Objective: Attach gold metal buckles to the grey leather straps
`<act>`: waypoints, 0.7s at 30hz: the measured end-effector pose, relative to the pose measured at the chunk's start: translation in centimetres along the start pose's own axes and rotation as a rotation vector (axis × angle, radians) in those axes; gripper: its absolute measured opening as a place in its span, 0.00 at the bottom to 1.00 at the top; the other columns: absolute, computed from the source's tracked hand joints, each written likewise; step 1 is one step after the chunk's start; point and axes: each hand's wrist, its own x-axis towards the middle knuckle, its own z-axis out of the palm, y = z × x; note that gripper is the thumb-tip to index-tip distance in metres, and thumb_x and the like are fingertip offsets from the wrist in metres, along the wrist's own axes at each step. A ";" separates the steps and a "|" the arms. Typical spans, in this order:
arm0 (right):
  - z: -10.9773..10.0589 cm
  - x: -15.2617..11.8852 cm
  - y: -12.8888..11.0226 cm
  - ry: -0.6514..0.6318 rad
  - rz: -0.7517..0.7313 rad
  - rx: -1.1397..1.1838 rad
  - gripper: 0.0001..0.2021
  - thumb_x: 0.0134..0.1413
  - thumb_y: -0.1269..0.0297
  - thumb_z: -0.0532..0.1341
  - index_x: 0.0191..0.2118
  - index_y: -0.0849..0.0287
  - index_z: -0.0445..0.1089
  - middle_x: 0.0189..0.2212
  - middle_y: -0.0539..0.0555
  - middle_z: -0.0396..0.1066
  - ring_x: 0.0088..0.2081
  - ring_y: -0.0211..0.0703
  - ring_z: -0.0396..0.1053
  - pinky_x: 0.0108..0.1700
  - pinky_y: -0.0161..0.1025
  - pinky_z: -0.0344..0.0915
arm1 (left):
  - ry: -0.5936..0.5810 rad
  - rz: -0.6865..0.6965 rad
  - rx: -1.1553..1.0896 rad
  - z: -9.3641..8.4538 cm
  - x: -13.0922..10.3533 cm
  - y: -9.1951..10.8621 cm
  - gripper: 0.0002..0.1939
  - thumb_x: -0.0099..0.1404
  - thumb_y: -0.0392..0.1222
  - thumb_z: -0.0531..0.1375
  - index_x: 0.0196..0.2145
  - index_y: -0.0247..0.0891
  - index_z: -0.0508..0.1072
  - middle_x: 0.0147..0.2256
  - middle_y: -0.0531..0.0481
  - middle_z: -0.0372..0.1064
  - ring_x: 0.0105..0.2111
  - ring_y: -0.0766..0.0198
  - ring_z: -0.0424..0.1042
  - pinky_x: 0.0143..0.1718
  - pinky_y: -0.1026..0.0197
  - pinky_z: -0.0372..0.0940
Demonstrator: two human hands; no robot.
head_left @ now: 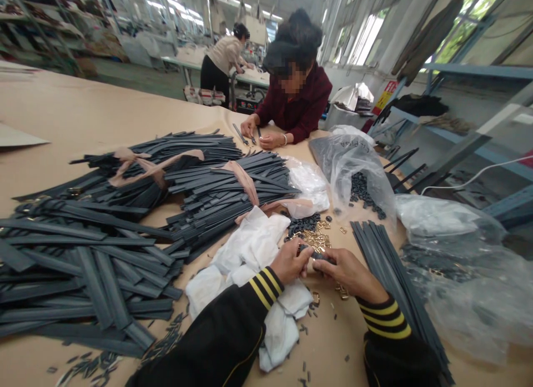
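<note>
My left hand [293,260] and my right hand [345,269] meet near the table's middle, fingers closed around a small dark strap piece [318,256] that they hold between them. Its exact shape is partly hidden by the fingers. Just beyond lie a heap of gold buckles [317,238] and a pile of small dark loops [303,225]. White cloth [245,245] is bunched beside and under my left wrist. To the right of my right hand, long dark straps [381,256] lie in a stack.
Tied bundles of dark straps [233,181] and loose straps [95,265] cover the left side. Clear plastic bags [470,276] lie at the right. Across the table [75,109], a person in dark red [308,106] handles small straps. Another person [222,59] stands farther back.
</note>
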 end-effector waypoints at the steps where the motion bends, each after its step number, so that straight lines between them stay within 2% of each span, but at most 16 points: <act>1: -0.2 -0.2 0.1 -0.054 0.010 0.048 0.15 0.50 0.57 0.54 0.19 0.60 0.63 0.15 0.47 0.63 0.19 0.34 0.59 0.22 0.31 0.54 | -0.002 0.003 0.008 0.0 0.0 0.0 0.14 0.60 0.51 0.48 0.29 0.37 0.57 0.13 0.61 0.56 0.11 0.72 0.59 0.14 0.70 0.53; 4: -0.7 -0.6 0.2 -0.182 0.028 0.173 0.14 0.53 0.59 0.50 0.22 0.60 0.63 0.17 0.48 0.63 0.19 0.34 0.60 0.22 0.31 0.57 | -0.003 0.016 0.036 0.2 0.0 0.0 0.14 0.60 0.51 0.48 0.28 0.37 0.57 0.12 0.60 0.56 0.12 0.72 0.59 0.15 0.70 0.53; 9: -0.4 -0.5 -0.1 -0.207 -0.015 0.187 0.13 0.54 0.60 0.49 0.25 0.61 0.64 0.19 0.48 0.63 0.20 0.34 0.60 0.24 0.32 0.57 | 0.008 0.031 0.091 0.2 -0.1 0.1 0.14 0.60 0.50 0.48 0.27 0.37 0.58 0.12 0.60 0.57 0.12 0.72 0.59 0.16 0.69 0.54; 14: 0.4 -0.4 0.1 -0.085 -0.106 0.071 0.14 0.55 0.64 0.49 0.21 0.60 0.61 0.18 0.46 0.59 0.22 0.34 0.56 0.25 0.32 0.52 | 0.034 0.036 0.193 0.1 -0.1 0.0 0.12 0.60 0.48 0.49 0.28 0.37 0.59 0.12 0.59 0.58 0.12 0.71 0.60 0.17 0.68 0.55; 17: 1.0 -0.2 0.4 -0.024 -0.083 0.077 0.13 0.54 0.62 0.49 0.22 0.60 0.61 0.17 0.45 0.55 0.21 0.34 0.53 0.24 0.32 0.50 | 0.087 0.035 0.245 0.2 -0.1 -0.1 0.10 0.59 0.47 0.50 0.28 0.37 0.59 0.13 0.58 0.59 0.12 0.70 0.61 0.17 0.68 0.55; 21: 1.2 0.2 0.9 -0.006 -0.065 0.139 0.15 0.54 0.58 0.49 0.24 0.61 0.63 0.17 0.46 0.55 0.22 0.34 0.53 0.24 0.33 0.51 | 0.009 0.050 0.165 0.1 -0.1 -0.2 0.12 0.61 0.49 0.47 0.29 0.37 0.59 0.13 0.58 0.59 0.12 0.70 0.60 0.16 0.68 0.54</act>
